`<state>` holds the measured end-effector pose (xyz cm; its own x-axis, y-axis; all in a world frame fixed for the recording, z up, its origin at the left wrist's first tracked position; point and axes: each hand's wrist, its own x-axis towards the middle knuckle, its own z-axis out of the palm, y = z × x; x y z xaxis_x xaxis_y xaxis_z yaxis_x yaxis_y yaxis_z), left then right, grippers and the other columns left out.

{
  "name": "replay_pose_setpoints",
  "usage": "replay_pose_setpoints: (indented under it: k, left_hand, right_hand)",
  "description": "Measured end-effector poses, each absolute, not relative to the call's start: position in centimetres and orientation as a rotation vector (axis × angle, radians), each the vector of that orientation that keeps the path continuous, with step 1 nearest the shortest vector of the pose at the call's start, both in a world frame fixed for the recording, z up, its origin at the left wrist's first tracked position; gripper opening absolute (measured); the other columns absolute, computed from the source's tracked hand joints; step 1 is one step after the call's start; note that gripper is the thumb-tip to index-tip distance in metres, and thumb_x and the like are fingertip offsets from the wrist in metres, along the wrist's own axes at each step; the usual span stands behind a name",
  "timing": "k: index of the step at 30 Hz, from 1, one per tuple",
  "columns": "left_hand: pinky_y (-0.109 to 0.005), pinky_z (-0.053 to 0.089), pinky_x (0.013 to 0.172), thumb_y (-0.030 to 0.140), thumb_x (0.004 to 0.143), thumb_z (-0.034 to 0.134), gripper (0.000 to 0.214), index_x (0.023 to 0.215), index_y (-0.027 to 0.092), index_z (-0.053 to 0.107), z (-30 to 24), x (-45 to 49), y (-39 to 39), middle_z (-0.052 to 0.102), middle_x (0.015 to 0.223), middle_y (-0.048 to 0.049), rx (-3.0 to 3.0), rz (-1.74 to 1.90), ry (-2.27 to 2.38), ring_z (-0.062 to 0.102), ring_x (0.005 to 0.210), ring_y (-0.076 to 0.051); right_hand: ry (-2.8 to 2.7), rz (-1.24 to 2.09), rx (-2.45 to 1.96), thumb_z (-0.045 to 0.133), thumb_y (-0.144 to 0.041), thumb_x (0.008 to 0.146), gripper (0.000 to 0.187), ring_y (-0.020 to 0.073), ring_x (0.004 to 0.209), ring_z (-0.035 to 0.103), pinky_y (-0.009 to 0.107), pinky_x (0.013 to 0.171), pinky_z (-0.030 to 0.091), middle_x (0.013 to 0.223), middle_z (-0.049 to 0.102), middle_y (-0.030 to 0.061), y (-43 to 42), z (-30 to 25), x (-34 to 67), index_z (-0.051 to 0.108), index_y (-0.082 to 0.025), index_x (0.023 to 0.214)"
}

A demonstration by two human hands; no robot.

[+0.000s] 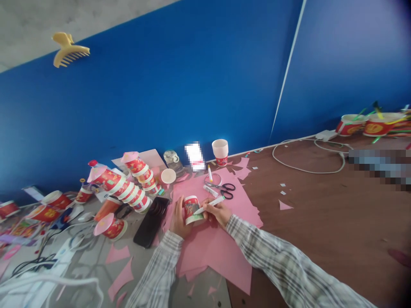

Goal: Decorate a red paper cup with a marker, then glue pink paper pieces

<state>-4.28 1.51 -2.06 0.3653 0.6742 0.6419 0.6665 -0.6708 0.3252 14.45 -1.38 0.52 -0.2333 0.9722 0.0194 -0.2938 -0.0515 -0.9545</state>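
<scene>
My left hand (177,221) is wrapped round a red and white paper cup (192,208) and holds it against the pink paper (214,246) on the table. My right hand (219,212) grips a white marker (210,204) whose tip touches the cup's side. Both sleeves are plaid. Black-handled scissors (224,189) and a glue stick (210,191) lie on the pink paper just beyond my hands.
A black phone (151,221) lies left of the cup. Stacks of red paper cups (135,188) with pink lids stand further left. A single cup (220,152) stands by the blue wall. A white cable (308,160) loops on the brown table. More cups (369,124) sit far right.
</scene>
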Motion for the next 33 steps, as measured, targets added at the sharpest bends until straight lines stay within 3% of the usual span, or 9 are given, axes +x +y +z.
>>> replay_pose_setpoints:
  k: [7, 27, 33]
  left_hand:
    - [-0.051, 0.048, 0.086, 0.041, 0.068, 0.052, 0.079, 0.133, 0.019, 0.015, -1.89, -4.20, 1.63, 0.043, 0.125, -0.0185, 2.589, 1.224, 1.250, 0.045, 0.114, -0.035]
    - [-0.050, 0.049, 0.084, 0.041, 0.066, 0.054, 0.080, 0.133, 0.023, 0.014, -2.12, -4.24, 1.63, 0.041, 0.127, -0.0172, 2.502, 1.183, 1.230, 0.045, 0.113, -0.034]
    - [-0.049, 0.048, 0.085, 0.041, 0.068, 0.054, 0.078, 0.132, 0.018, 0.016, -2.09, -4.16, 1.60, 0.044, 0.123, -0.0184, 2.509, 1.159, 1.230, 0.045, 0.113, -0.033]
  right_hand:
    - [-1.003, 1.556, -0.834, 0.059, -0.048, 0.054, 0.025, 0.0111, 0.035, 0.040, 0.022, 0.036, 0.029, 0.043, 0.054, -0.0008, -1.42, 0.82, 14.51, 0.058, -0.024, 0.060]
    - [-0.905, 1.582, -0.780, 0.063, -0.046, 0.056, 0.024, 0.0097, 0.034, 0.040, 0.021, 0.036, 0.028, 0.044, 0.057, -0.0011, -1.24, 0.51, 14.54, 0.060, -0.023, 0.063]
    - [-0.914, 1.614, -0.745, 0.067, -0.044, 0.055, 0.029, 0.0081, 0.035, 0.042, 0.019, 0.036, 0.029, 0.042, 0.056, -0.0014, -1.28, 0.23, 14.50, 0.060, -0.017, 0.063]
